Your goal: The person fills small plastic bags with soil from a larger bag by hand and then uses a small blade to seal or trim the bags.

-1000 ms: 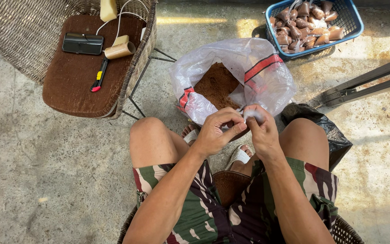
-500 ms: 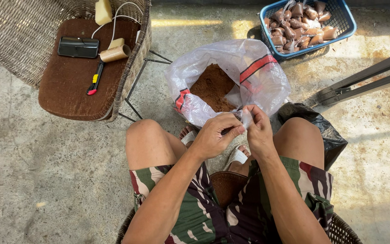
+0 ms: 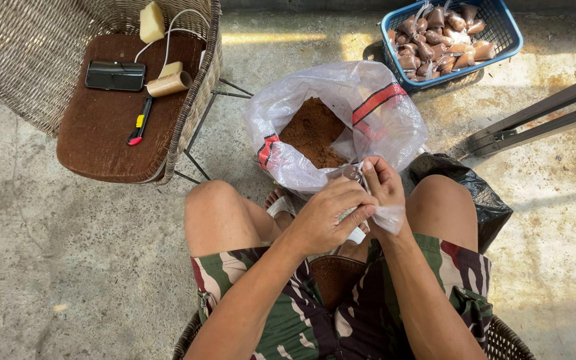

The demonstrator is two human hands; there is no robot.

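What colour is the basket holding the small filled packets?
Blue: the basket, at top right of the head view, has an open-mesh plastic wall.

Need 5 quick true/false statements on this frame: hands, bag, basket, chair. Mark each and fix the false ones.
1. Both hands meet over a small clear bag between the knees. True: the left hand and right hand both pinch it.
2. The big plastic bag holds brown powder. True.
3. The blue basket is empty. False: it holds many small filled packets.
4. The utility knife lies on the floor. False: it lies on the brown chair cushion.
5. A dark flat device lies on the cushion. True.
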